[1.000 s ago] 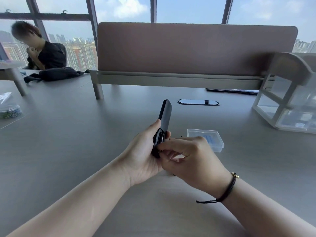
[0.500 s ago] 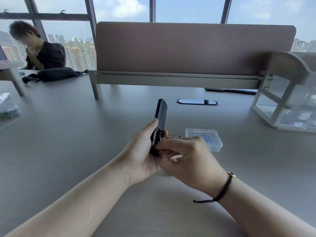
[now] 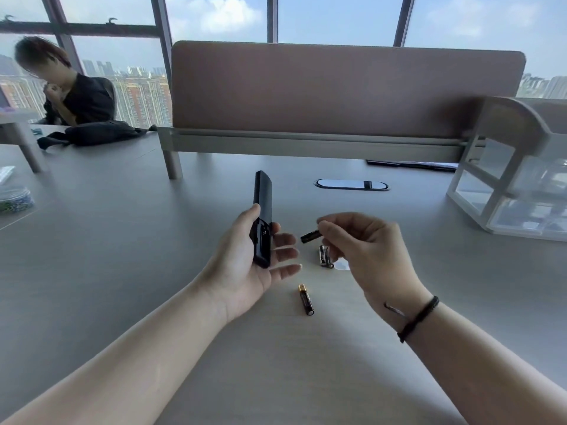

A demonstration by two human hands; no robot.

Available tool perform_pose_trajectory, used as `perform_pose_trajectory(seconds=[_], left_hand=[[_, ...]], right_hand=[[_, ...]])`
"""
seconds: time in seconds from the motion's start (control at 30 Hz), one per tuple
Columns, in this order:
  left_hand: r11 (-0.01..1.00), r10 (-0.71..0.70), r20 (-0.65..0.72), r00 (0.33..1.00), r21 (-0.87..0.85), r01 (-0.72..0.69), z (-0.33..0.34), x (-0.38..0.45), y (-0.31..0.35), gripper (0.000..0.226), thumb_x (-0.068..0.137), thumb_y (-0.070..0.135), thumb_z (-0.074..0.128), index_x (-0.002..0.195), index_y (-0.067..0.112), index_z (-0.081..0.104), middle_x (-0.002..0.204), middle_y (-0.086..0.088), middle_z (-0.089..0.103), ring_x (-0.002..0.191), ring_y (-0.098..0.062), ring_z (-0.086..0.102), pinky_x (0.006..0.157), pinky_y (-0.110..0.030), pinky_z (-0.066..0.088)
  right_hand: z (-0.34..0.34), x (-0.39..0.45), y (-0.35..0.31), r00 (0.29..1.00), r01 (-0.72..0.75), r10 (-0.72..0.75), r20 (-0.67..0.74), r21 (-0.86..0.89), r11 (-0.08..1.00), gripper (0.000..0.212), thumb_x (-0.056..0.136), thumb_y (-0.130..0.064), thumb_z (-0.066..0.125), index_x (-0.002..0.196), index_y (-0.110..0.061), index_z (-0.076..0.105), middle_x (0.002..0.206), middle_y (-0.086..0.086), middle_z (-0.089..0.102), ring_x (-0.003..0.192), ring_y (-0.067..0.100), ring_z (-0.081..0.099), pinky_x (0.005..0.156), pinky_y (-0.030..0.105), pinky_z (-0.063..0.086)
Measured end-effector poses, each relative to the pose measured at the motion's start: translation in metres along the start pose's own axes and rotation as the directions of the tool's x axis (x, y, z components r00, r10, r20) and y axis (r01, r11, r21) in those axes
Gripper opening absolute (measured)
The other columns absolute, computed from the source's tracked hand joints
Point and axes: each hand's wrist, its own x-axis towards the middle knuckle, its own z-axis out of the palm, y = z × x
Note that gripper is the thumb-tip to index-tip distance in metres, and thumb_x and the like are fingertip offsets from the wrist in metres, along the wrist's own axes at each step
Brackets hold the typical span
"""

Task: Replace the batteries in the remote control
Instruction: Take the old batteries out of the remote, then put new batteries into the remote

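My left hand [image 3: 245, 268] holds a black remote control [image 3: 262, 210] upright on its edge, with the battery compartment near my fingers. To its right, my right hand [image 3: 365, 250] pinches a black battery [image 3: 310, 236] between thumb and forefinger, a short gap from the remote. Two batteries [image 3: 323, 256] lie side by side on the table just under my right hand's fingers. Another black and gold battery [image 3: 306, 299] lies alone on the table between my wrists.
A desk divider panel [image 3: 346, 87] stands across the back. A white drawer organiser [image 3: 515, 185] sits at the right. An oval cable port [image 3: 351, 184] lies behind the remote. A person [image 3: 70, 93] sits at the far left beside a black bag [image 3: 98, 134].
My right hand has pulled away from the remote to the right with a battery in its fingers. Batteries now show on the table, and the clear box is hidden.
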Motion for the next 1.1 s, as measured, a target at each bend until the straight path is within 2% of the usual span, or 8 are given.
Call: perform_pose_trajectory(seconds=[0.1,0.2,0.33,0.5,0.7,0.87,0.97,1.1], left_hand=[[0.999,0.042,-0.065,0.997,-0.003,-0.042,-0.003,0.002,0.000,0.039,0.096,0.046,0.044,0.083,0.012,0.057,0.070,-0.009,0.059,0.057,-0.023,0.052,0.059,-0.036,0.044],[0.998,0.054,-0.071,0.996,-0.030,-0.056,-0.004,0.004,0.001,0.037,0.095,0.043,0.043,0.082,0.011,0.056,0.067,-0.007,0.053,0.051,-0.021,0.045,0.054,-0.032,0.038],[0.997,0.062,-0.037,0.997,-0.033,-0.064,-0.004,0.004,0.002,0.038,0.094,0.044,0.041,0.083,0.010,0.055,0.063,-0.006,0.046,0.048,-0.020,0.039,0.050,-0.029,0.034],[0.998,0.060,0.004,0.998,-0.012,-0.060,-0.003,0.003,0.001,0.039,0.095,0.043,0.040,0.090,0.008,0.057,0.063,-0.007,0.047,0.049,-0.022,0.040,0.052,-0.031,0.035],[0.998,0.061,0.013,0.998,-0.014,-0.061,-0.004,0.005,-0.001,0.040,0.095,0.043,0.039,0.094,0.007,0.058,0.063,-0.008,0.050,0.050,-0.022,0.043,0.052,-0.031,0.037],[0.997,0.072,-0.003,0.997,-0.020,-0.072,-0.005,0.006,-0.001,0.040,0.095,0.042,0.039,0.091,0.008,0.058,0.062,-0.008,0.050,0.050,-0.023,0.042,0.052,-0.031,0.037],[0.997,0.075,-0.007,0.997,-0.024,-0.076,-0.006,0.007,-0.001,0.040,0.095,0.042,0.038,0.091,0.008,0.058,0.062,-0.008,0.050,0.050,-0.023,0.042,0.052,-0.031,0.036],[0.997,0.068,-0.006,0.998,-0.027,-0.068,-0.005,0.007,-0.003,0.040,0.095,0.042,0.038,0.092,0.008,0.057,0.063,-0.008,0.049,0.050,-0.023,0.041,0.052,-0.031,0.035]], right_hand=[[-0.006,0.006,0.004,0.999,-0.029,0.023,-0.036,-0.164,0.986,0.016,0.089,-0.018,0.070,0.074,-0.013,0.076,0.055,0.003,0.058,0.043,0.014,0.043,0.046,0.022,0.037],[-0.010,0.009,0.006,0.982,-0.089,0.146,0.118,-0.389,0.917,0.024,0.087,-0.026,0.071,0.069,-0.009,0.073,0.051,0.000,0.055,0.045,0.018,0.041,0.053,0.031,0.035],[-0.017,0.007,0.006,0.885,-0.060,0.381,0.268,-0.746,0.663,0.024,0.086,-0.031,0.071,0.069,-0.015,0.073,0.054,-0.006,0.060,0.045,0.012,0.048,0.053,0.025,0.041],[-0.013,0.002,0.010,0.902,0.048,0.334,0.273,-0.833,0.551,0.021,0.087,-0.033,0.068,0.074,-0.017,0.072,0.060,-0.006,0.065,0.045,0.004,0.051,0.048,0.017,0.040],[-0.011,0.001,0.009,0.926,0.059,0.274,0.259,-0.817,0.573,0.018,0.086,-0.037,0.069,0.074,-0.024,0.067,0.060,-0.008,0.062,0.050,-0.001,0.050,0.043,0.011,0.036],[-0.019,0.009,0.010,0.995,0.097,-0.030,0.093,-0.873,0.478,0.018,0.081,-0.046,0.069,0.081,-0.028,0.064,0.066,-0.010,0.059,0.070,0.010,0.057,0.062,0.027,0.043],[-0.024,0.012,0.011,0.962,0.248,-0.204,0.184,-0.902,0.353,0.022,0.080,-0.050,0.067,0.097,-0.035,0.067,0.089,-0.016,0.063,0.095,0.012,0.054,0.075,0.030,0.040],[-0.022,0.009,0.023,0.923,0.381,-0.032,0.383,-0.903,0.197,0.043,0.087,-0.048,0.056,0.129,-0.040,0.056,0.136,-0.024,0.055,0.139,0.014,0.030,0.115,0.040,0.016]])
